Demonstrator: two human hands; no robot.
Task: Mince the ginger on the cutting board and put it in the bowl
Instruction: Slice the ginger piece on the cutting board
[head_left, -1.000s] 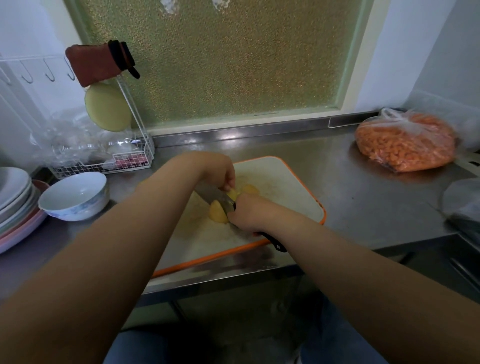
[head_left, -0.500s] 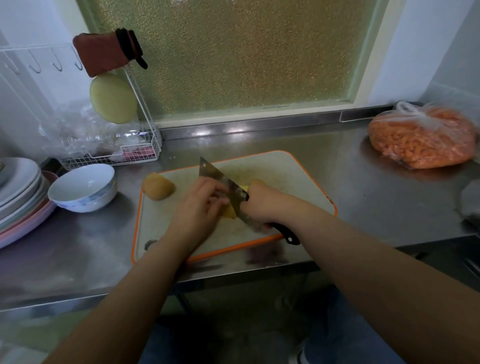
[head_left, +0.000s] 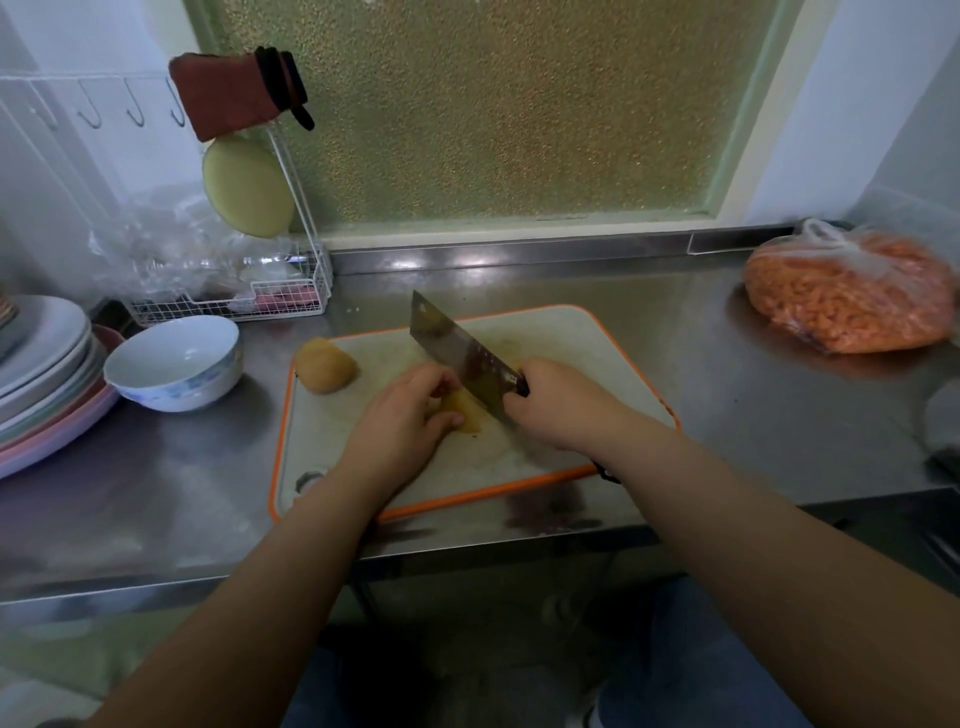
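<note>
Ginger piece (head_left: 464, 412) lay mid-board (head_left: 597, 338), pinned under the left hand's (head_left: 402, 418) curled grip. Right hand (head_left: 553, 402) gripped the cleaver (head_left: 457, 348), blade against the piece. Second chunk (head_left: 324, 365) sat near the bowl (head_left: 174, 362) on the tabletop (head_left: 727, 415).

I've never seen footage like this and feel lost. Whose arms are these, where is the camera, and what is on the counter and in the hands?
No machine here: a person wears a camera on the head, looking down at their own arms. The right hand grips a cleaver; the left hand holds a piece of ginger on the orange-edged cutting board. A second ginger piece lies at the board's far left corner. On the steel counter are a white bowl, stacked plates and a bag of orange food.
</note>
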